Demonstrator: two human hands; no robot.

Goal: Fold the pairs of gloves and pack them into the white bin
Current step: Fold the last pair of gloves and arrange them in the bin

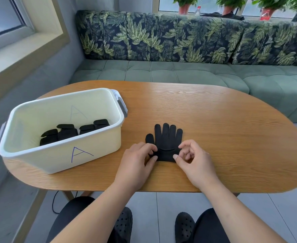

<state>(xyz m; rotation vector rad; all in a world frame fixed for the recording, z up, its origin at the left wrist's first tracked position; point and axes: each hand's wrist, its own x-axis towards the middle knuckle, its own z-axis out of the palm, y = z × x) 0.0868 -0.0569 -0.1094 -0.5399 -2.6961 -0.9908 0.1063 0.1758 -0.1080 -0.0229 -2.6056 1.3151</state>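
Observation:
A black pair of gloves (165,139) lies flat on the wooden table (232,137), fingers pointing away from me, its cuff end folded over towards the palm. My left hand (137,163) pinches the left side of the folded cuff. On the cuff's right edge my right hand (193,158) has its fingers curled, with the thumb tip touching the fabric. The white bin (61,155), marked with a purple A, stands at the left of the table. Several folded black gloves (74,131) lie on its floor.
A green sofa (179,72) with a leaf-patterned back runs behind the table. Potted plants (186,4) stand on the sill above it. A window ledge (12,55) lies at the left. My knees and black shoes (184,227) show under the table's near edge.

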